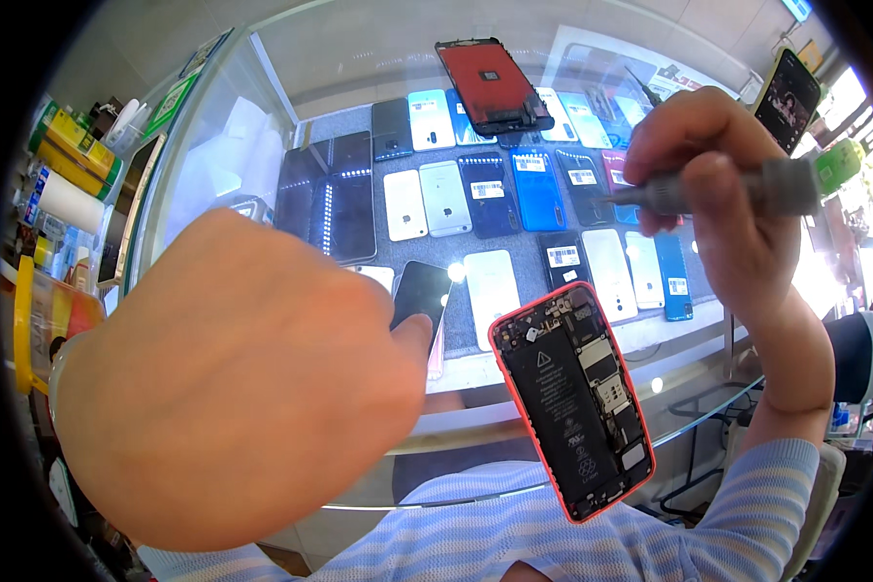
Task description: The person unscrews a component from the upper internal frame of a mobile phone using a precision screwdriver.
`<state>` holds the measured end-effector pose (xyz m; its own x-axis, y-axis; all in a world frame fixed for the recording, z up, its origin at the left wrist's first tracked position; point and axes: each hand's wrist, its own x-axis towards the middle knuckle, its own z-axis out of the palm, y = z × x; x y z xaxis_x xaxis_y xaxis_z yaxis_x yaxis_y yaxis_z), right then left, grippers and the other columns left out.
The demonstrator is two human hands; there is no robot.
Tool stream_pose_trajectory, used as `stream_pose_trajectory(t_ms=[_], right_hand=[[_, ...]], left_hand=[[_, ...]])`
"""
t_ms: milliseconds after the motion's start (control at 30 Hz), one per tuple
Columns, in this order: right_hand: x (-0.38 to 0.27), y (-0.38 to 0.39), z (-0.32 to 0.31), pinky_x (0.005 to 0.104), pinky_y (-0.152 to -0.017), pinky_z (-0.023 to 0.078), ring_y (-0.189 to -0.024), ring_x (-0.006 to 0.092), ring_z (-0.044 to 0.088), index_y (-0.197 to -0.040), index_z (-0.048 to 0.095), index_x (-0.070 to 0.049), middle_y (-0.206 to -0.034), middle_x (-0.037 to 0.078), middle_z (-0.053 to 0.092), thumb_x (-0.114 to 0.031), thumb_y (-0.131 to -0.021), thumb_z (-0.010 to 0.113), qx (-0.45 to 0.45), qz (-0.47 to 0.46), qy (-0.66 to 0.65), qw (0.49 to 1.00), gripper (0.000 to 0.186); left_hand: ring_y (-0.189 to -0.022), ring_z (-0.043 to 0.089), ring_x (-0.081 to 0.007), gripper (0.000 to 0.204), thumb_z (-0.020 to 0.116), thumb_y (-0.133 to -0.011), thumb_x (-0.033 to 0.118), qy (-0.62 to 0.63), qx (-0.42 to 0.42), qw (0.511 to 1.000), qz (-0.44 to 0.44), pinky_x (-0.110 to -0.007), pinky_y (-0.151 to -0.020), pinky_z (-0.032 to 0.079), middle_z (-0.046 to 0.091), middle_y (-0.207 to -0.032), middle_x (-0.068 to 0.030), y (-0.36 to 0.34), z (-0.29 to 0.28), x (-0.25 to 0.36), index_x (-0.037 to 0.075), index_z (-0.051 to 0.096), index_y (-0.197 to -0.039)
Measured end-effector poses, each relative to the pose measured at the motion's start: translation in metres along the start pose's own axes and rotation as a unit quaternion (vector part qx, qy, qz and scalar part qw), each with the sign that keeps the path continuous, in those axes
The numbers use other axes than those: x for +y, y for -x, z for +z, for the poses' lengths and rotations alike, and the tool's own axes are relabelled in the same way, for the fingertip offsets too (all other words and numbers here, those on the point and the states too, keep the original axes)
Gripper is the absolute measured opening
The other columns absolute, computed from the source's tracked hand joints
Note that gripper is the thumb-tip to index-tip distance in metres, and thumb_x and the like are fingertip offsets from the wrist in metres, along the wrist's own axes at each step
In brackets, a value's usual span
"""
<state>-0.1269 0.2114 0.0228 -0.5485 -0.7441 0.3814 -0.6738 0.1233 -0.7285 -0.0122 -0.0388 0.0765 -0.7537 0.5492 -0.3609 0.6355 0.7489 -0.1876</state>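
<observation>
My left hand (pixel 247 388) is raised close to the camera with its back showing and its fingers curled; what they hold, if anything, is hidden. My right hand (pixel 737 194) grips a grey tool (pixel 689 193) with a thick body and a thin point aimed left; its exact kind is blurred. Below and between the hands lies an opened phone (pixel 572 403) with a red rim, its black battery and circuit board bare. Neither hand touches it. A detached phone screen (pixel 493 85), reddish on its back, lies at the far side of the glass counter.
Under the glass, several phones (pixel 537 189) stand in rows on grey cloth. At the right, a phone with a lit screen (pixel 789 100) is propped up near a green object (pixel 839 167). Bottles and a yellow-handled tub (pixel 27 325) crowd the left.
</observation>
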Motion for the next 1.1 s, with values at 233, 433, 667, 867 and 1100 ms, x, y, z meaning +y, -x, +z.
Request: stream_pose_trajectory(t_ms=[233, 433, 667, 867, 1100], right_hand=[[0.012, -0.005, 0.013, 0.0283, -0.082, 0.057, -0.09, 0.0169, 0.068, -0.109, 0.056, -0.001, -0.11, 0.011, 0.06, -0.012, -0.089, 0.072, 0.014, -0.016, -0.119, 0.993, 0.028], [0.017, -0.015, 0.023, 0.0298, -0.092, 0.054, -0.103, 0.0166, 0.066, -0.12, 0.06, 0.002, -0.117, 0.012, 0.064, -0.003, -0.09, 0.067, -0.034, 0.007, -0.074, 0.997, 0.03], [0.011, -0.015, 0.029, 0.0276, -0.09, 0.053, -0.104, 0.0147, 0.066, -0.118, 0.063, 0.002, -0.115, 0.011, 0.068, -0.005, -0.092, 0.068, -0.036, 0.06, -0.075, 0.995, 0.028], [0.013, -0.014, 0.028, 0.0308, -0.092, 0.055, -0.104, 0.0199, 0.067, -0.118, 0.062, 0.003, -0.113, 0.014, 0.068, -0.005, -0.091, 0.068, -0.032, 0.059, -0.086, 0.994, 0.029], [0.01, -0.008, 0.016, 0.0303, -0.079, 0.06, -0.095, 0.0232, 0.071, -0.113, 0.061, 0.002, -0.11, 0.017, 0.067, -0.021, -0.09, 0.07, -0.021, -0.012, -0.114, 0.993, 0.033]], left_hand=[[-0.068, 0.063, -0.0265, 0.036, 0.08, -0.064, 0.014, -0.027, 0.015, 0.996, -0.084, -0.04, -0.06, 0.045, 0.059, -0.064, -0.0047, -0.007, 0.003, -0.005, 0.011, 0.076, -0.1], [-0.072, 0.063, -0.0307, 0.031, 0.08, -0.068, 0.015, 0.001, 0.088, 0.993, -0.079, -0.042, -0.065, 0.044, 0.064, -0.071, -0.0082, -0.013, 0.017, -0.029, 0.007, 0.075, -0.098], [-0.076, 0.063, -0.0308, 0.029, 0.079, -0.07, 0.016, 0.037, 0.2, 0.979, -0.011, -0.043, -0.067, 0.045, 0.065, -0.073, -0.0087, -0.009, 0.028, -0.035, 0.007, 0.076, -0.097], [-0.075, 0.062, -0.0296, 0.025, 0.081, -0.07, 0.016, 0.029, 0.292, 0.955, -0.026, -0.042, -0.068, 0.045, 0.066, -0.074, -0.0082, -0.012, 0.037, -0.034, 0.007, 0.076, -0.093], [-0.057, 0.054, -0.0225, 0.018, 0.082, -0.069, 0.011, 0.183, 0.398, 0.899, -0.011, -0.034, -0.054, 0.039, 0.061, -0.065, -0.0091, -0.032, 0.038, -0.042, 0.004, 0.074, -0.083]])
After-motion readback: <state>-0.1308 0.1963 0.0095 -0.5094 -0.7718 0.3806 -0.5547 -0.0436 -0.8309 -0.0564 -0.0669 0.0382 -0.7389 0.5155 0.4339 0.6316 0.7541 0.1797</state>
